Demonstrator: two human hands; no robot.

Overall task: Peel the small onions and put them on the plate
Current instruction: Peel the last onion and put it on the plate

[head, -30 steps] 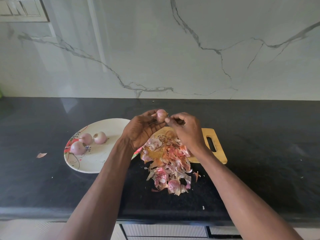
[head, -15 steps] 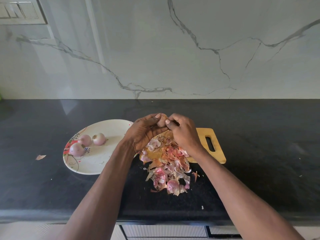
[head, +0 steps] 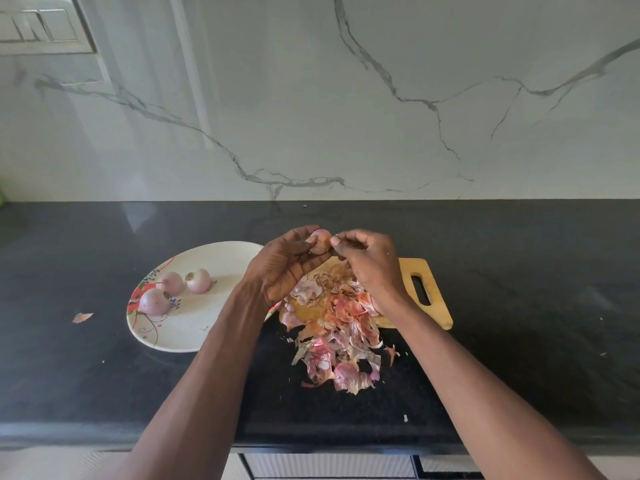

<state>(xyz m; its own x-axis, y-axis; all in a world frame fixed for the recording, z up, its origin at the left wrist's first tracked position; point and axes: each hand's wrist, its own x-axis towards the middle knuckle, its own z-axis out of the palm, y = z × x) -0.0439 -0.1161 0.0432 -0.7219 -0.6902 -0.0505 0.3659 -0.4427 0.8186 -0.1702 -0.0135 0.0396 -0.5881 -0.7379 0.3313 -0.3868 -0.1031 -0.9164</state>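
Black stone counter [head: 519, 271], marble wall [head: 381, 98]; left hand [head: 284, 265], right hand [head: 370, 261] pinch onion [head: 320, 241].

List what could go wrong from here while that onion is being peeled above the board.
1. The onion is held in the air only by the fingertips of the left hand and right hand; it could slip and roll off the counter.
2. The peel pile already spills off the cutting board toward the counter edge, so more skins may fall to the floor.
3. The left forearm crosses the plate rim and might nudge it.
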